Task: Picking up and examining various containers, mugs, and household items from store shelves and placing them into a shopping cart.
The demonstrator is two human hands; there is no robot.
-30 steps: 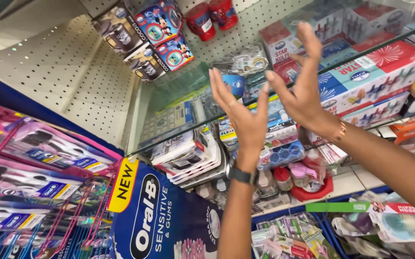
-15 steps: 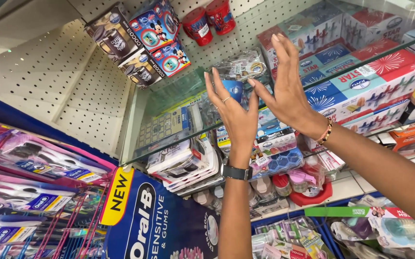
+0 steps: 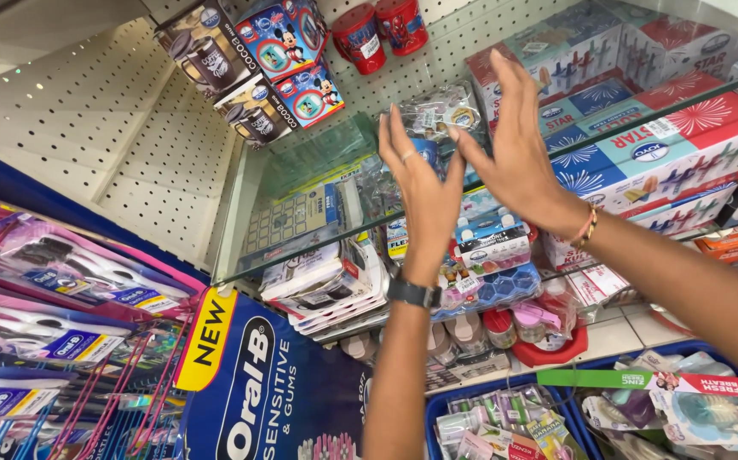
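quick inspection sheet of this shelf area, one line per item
surface: glass shelf on a white pegboard wall
job's things: clear-wrapped packs on the shelf, right behind the fingers; contact cannot be told
clutter: boxed mugs, red cups, red-and-blue boxes, toothbrush packs, blue bin
grippers: left hand and right hand raised, open, fingers spread, holding nothing
cables: nothing seen
surroundings: shop aisle, blue display card

Red cups (image 3: 380, 32); red-blue starburst boxes (image 3: 667, 145); black watch (image 3: 413, 293); blue bin (image 3: 437, 409).
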